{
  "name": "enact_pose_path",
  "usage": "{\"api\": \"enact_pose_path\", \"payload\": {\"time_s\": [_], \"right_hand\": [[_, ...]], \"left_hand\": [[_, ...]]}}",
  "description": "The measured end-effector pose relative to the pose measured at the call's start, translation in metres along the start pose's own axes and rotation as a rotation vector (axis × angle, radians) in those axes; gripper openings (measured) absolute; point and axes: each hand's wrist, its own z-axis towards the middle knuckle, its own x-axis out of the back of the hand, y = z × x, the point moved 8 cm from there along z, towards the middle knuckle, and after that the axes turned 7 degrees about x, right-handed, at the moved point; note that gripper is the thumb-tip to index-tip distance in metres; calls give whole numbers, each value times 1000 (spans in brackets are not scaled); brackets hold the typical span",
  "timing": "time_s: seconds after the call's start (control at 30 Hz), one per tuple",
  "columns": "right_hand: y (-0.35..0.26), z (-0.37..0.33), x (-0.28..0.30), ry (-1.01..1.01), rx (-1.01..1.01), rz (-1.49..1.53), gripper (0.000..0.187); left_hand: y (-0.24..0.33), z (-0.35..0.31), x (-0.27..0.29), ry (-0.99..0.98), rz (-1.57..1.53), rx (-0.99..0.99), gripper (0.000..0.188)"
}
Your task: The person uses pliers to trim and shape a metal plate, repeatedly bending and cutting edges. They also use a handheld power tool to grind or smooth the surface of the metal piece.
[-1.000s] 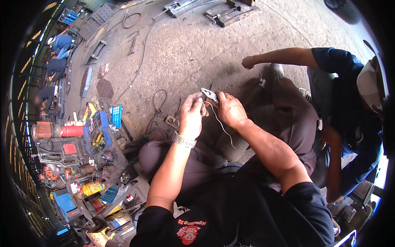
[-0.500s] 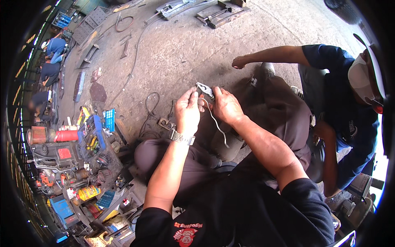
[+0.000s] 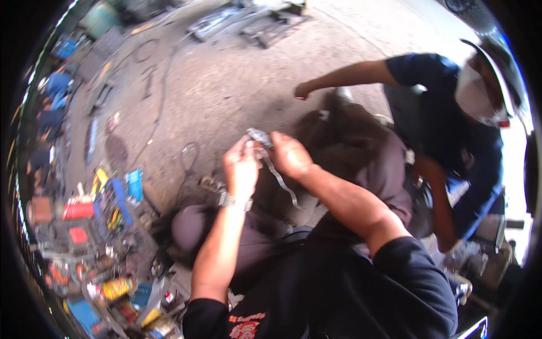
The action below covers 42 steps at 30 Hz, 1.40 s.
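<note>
**Pliers (image 3: 259,137) slant toward the left hand (image 3: 240,163)**

The relation that counts is at the fingertips. The pliers lie in the right hand (image 3: 291,157), its fingers clamped around the handles. Their long axis slants forward and to the left, which puts the nose just beside the left fingertips — the left hand is the nearer one to the jaws. The left fingers are pinched together on a pale wire (image 3: 280,179), which arcs out toward the right hand and hangs back toward the knees, its far end loose. Both things are held in the air above the floor (image 3: 214,96), near the middle of the view. Blur hides the jaws — whether they stand parted or grip the wire, I cannot tell.
</note>
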Motion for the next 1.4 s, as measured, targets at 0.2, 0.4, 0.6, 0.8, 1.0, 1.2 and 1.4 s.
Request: {"api": "enact_pose_path", "payload": {"time_s": [0.2, 0.4, 0.6, 0.8, 1.0, 1.2, 1.4], "right_hand": [[-6, -6, -17, -172, -73, -101, 29], [3, -4, -24, -139, -117, -11, 25], [-3, 13, -2, 66, -10, -12, 34], [-14, 16, 4, 15, -3, -3, 49], [-7, 15, 17, 72, 13, 45, 46], [-18, 19, 23, 7, 0, -16, 47], [-17, 17, 24, 52, 14, 8, 49]], "left_hand": [[-16, 2, 16, 62, 0, 91, 26], [-15, 8, 11, 12, -44, 29, 25], [-5, 7, 9, -77, -398, 71, 17], [-9, 2, -10, -277, -947, 372, 25], [-5, -10, -30, -342, -933, 401, 30], [0, -14, -31, -438, -963, 425, 35], [-6, -20, -38, -435, -995, 461, 35]]}}
